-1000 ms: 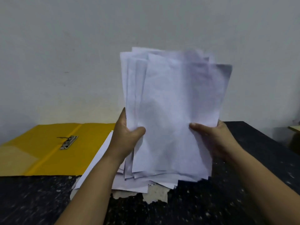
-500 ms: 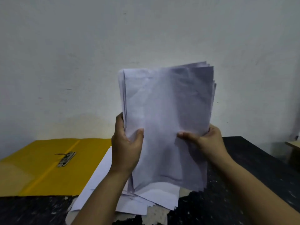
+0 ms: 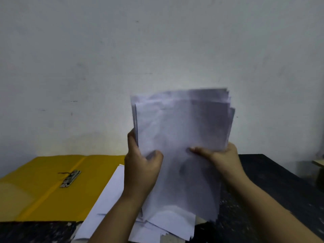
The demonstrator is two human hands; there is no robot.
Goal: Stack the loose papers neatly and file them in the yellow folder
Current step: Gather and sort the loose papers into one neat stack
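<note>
While the bundle is held upright, the work reads as the squaring step, with filing not yet begun. Dark speckled counter [image 3: 280, 181] carries everything. On its left part lies the yellow folder [image 3: 43, 186], opened flat, both leaves showing, spine crease running diagonally. Loose white sheets [image 3: 108, 199] lie flat on the counter just beside the folder's right leaf, their edge overlapping it; more of them sit under the raised bundle, fanned and uneven at the near edge.

Paper stack [image 3: 182, 146]: held near vertical above the counter, in front of the wall. Top edges stepped, right corners staggered, so not yet flush. Blurred; sheet count cannot be told.

Left hand [image 3: 142, 171]: grasping the stack's left edge, thumb on the near face, fingers behind. Right hand [image 3: 219, 155]: grasping the right edge, thumb across the near face, fingers hidden behind the paper.

Metal clip [image 3: 70, 178]: lies on the folder near the crease, nothing under it.

Judgement on the next move: tap the lower edge on the counter with the grip loosened until the edges align, gather in the sheets lying flat, then carry the lot left to the clip. Risk: thin sheets slipping or creasing if the hold is too slack.
</note>
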